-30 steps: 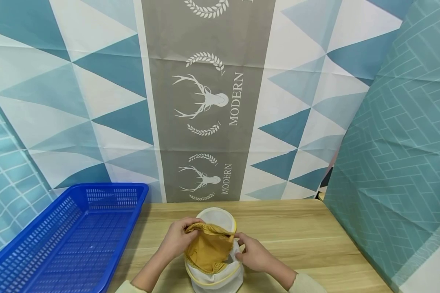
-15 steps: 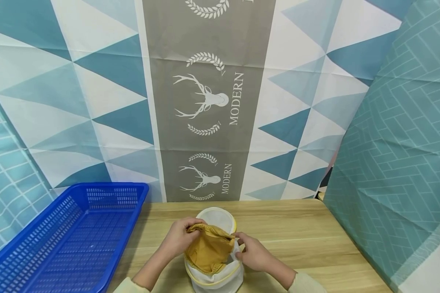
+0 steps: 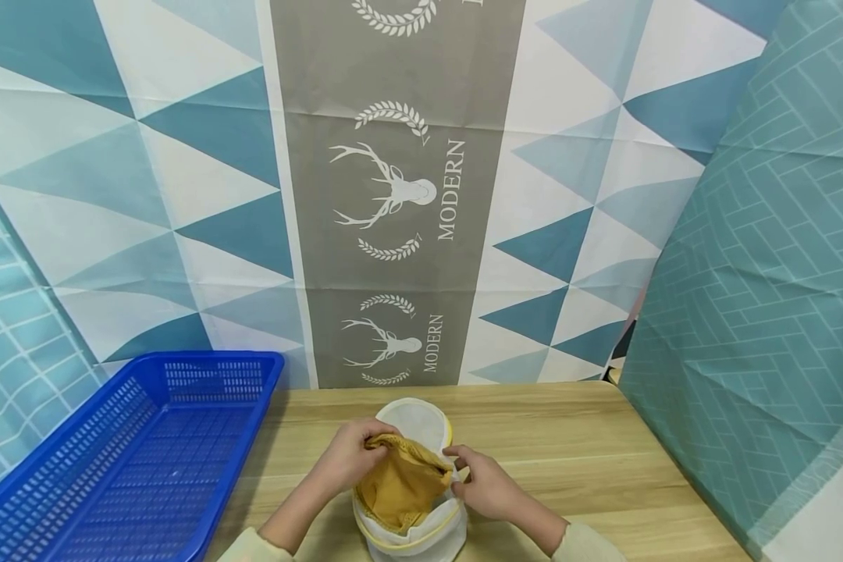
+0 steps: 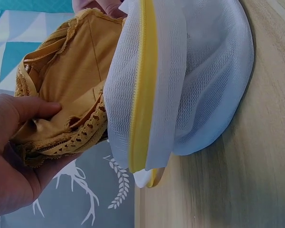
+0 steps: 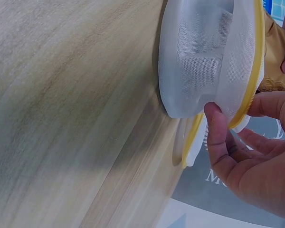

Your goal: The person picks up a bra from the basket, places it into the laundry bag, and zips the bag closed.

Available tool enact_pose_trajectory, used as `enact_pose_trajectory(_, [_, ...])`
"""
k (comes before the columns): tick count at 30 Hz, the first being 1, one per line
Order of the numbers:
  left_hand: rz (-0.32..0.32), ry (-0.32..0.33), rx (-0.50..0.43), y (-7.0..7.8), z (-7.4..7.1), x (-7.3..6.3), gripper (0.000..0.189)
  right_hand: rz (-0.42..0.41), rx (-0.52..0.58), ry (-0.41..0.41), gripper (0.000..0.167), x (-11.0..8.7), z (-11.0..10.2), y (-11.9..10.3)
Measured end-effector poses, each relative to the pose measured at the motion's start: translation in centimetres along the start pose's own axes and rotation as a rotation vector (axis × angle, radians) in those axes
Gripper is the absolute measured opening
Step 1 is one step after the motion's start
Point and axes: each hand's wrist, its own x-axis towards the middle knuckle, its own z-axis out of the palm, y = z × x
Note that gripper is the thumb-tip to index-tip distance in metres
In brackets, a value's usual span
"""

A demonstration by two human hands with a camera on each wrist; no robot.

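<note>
One mesh bag, roughly upright, mouth upward, mustard garment partly inside.

Back covering: we see white, pale blue and teal triangles, with creases running across.
Grey band: down its middle we find white deer heads turned sideways, leafy wreaths and the word MODERN.
Left wall: we make out light blue squares with white lines, like tiles.
Right sheet: to us it is teal herringbone, creased, slanting toward the near side.
Gap: between the two coverings we glimpse a dark sliver, too small to identify.
Tabletop: pale wood grain, its far right corner rounded.
Light: we see it even, with soft shadows on the wood.
</note>
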Motion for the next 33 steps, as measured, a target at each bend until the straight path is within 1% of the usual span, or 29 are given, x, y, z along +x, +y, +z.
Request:
enact_pose_trajectory(5, [0.049, -0.025, 0.041, 0.0, 0.1, 0.2, 0.023, 0.003, 0.003, 0.002, 0.049, 0.0, -0.1, 0.0])
enact_pose_trajectory(8, [0.061, -0.046, 0.058, 0.0, 0.2, 0.4, 0.022, 0.004, 0.005, 0.001, 0.049, 0.0, -0.1, -0.1])
enact_pose_trajectory(13, [0.061, -0.083, 0.089, 0.0, 0.4, 0.8, 0.022, 0.001, 0.009, 0.002, 0.051, 0.0, -0.1, 0.0])
enact_pose_trajectory(21, [0.081, -0.127, 0.137, 0.4, 0.6, 1.1, 0.021, 0.01, 0.017, -0.001, 0.052, 0.1, -0.2, -0.1])
enact_pose_trajectory(30, [0.067, -0.148, 0.205, 0.6, 0.7, 1.6, 0.022, 0.001, 0.01, 0.001, 0.052, 0.0, -0.2, -0.2])
enact_pose_trajectory(33, [0.075, -0.153, 0.219, 0.7, 0.8, 1.8, 0.022, 0.009, 0.013, -0.002, 0.051, 0.1, -0.3, -0.2])
